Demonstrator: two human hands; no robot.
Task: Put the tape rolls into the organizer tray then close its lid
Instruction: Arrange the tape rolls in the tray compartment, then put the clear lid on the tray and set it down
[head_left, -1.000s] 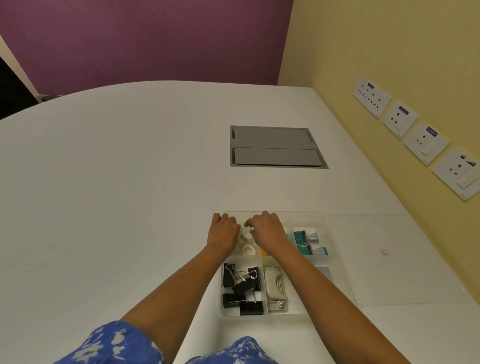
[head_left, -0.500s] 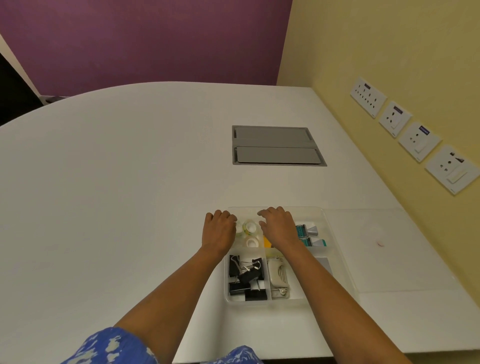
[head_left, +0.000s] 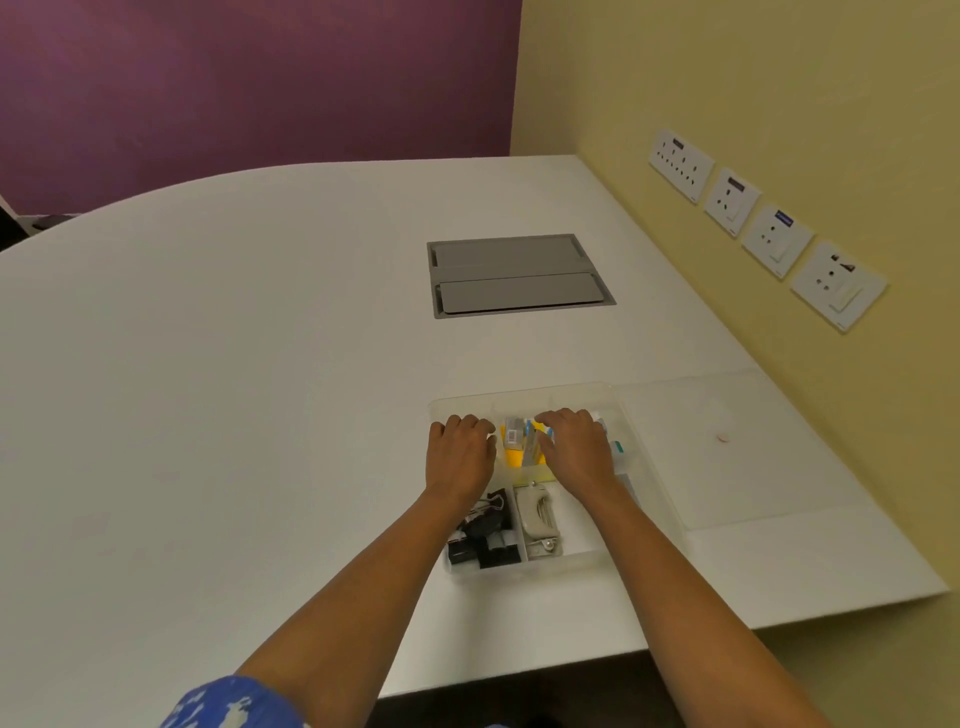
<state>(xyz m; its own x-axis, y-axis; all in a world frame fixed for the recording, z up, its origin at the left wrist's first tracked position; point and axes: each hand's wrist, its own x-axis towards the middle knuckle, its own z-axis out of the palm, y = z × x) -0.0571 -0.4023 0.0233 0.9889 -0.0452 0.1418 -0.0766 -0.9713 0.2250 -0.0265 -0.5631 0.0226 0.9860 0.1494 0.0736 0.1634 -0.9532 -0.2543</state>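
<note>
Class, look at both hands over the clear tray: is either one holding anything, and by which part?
It cannot be told. The left hand and right hand lie knuckles-up over the organizer tray, hiding their fingers' undersides; no tape roll shows.

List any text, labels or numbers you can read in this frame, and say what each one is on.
No text can be read here.
Small white barcode-style label on an item in the clear plastic organizer tray: too blurred to read.
Dark blue stickers on the white wall socket plates: too small to read.
Teal-and-white packets by the right hand: print illegible.
</note>
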